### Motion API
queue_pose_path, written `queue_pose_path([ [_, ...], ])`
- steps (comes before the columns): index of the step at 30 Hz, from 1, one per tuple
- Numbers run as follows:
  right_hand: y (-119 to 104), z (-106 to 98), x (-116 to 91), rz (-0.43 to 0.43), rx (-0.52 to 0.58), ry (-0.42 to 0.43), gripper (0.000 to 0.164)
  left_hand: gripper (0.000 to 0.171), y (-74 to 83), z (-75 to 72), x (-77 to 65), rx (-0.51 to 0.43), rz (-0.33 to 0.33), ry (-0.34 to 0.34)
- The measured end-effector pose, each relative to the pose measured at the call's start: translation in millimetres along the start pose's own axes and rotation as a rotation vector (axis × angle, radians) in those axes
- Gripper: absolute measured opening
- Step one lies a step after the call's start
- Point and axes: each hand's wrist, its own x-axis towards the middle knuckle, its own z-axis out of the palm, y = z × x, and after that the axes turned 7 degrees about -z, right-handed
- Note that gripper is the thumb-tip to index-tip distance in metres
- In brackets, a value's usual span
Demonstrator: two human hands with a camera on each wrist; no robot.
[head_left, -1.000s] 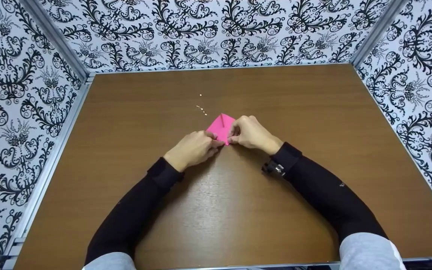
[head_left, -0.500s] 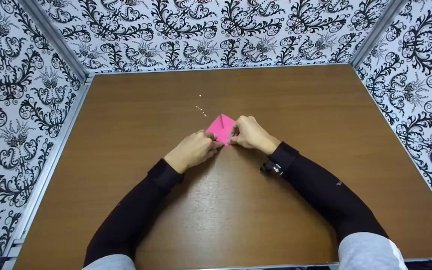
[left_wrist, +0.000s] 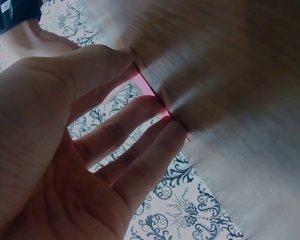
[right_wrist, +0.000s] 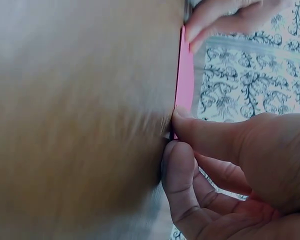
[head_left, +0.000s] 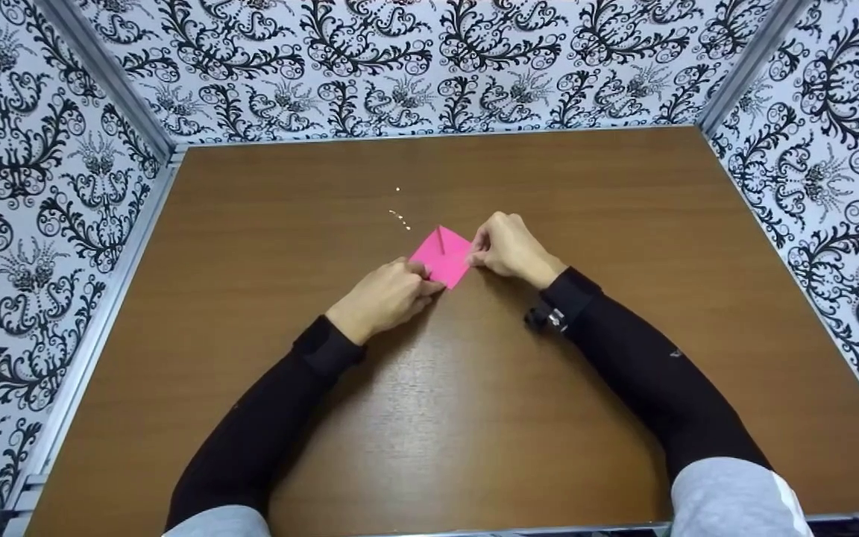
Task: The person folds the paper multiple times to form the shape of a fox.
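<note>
A pink square of folded paper [head_left: 448,261] lies on the brown table with one corner toward the person, a crease or slit running down from its far corner. My left hand [head_left: 388,294] rests on its left and near side; in the left wrist view its fingers [left_wrist: 140,160] reach out nearly straight and press along the paper's thin edge. At the right corner, my right hand [head_left: 511,246] pinches the paper between thumb and index finger, which the right wrist view shows with the fingertips [right_wrist: 182,157] at the edge. The paper's left corner is hidden under the left fingers.
Several tiny pale crumbs [head_left: 400,218] lie on the table [head_left: 310,186] beyond the paper. Patterned black-and-white walls [head_left: 414,67] close off the back and both sides, with grey metal posts [head_left: 750,60] in the corners.
My right hand has moved up and to the right, from the paper's near corner to its right corner, so more of the pink surface shows. The left hand has stayed in place.
</note>
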Motion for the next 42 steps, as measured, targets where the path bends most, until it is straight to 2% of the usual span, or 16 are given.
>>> queue_pose_path([
  [12,17,-14,8,0.068,0.006,0.056,0.008,0.028,1.3,-1.3,0.5,-0.010,-0.001,0.002],
  [21,23,-16,7,0.028,0.017,0.075,0.007,0.031,0.8,-0.8,2.4,0.007,-0.012,-0.022],
  [28,21,-15,2,0.046,0.028,0.113,0.009,0.030,-0.1,-0.5,2.0,-0.019,-0.032,-0.031],
  [35,-2,-16,-4,-0.063,0.041,0.119,0.006,0.026,-0.8,-3.2,0.7,-0.034,-0.078,-0.041],
  [42,-19,-2,-12,-0.171,0.023,0.031,0.006,0.025,-2.1,-1.5,-0.3,-0.030,-0.061,-0.019],
])
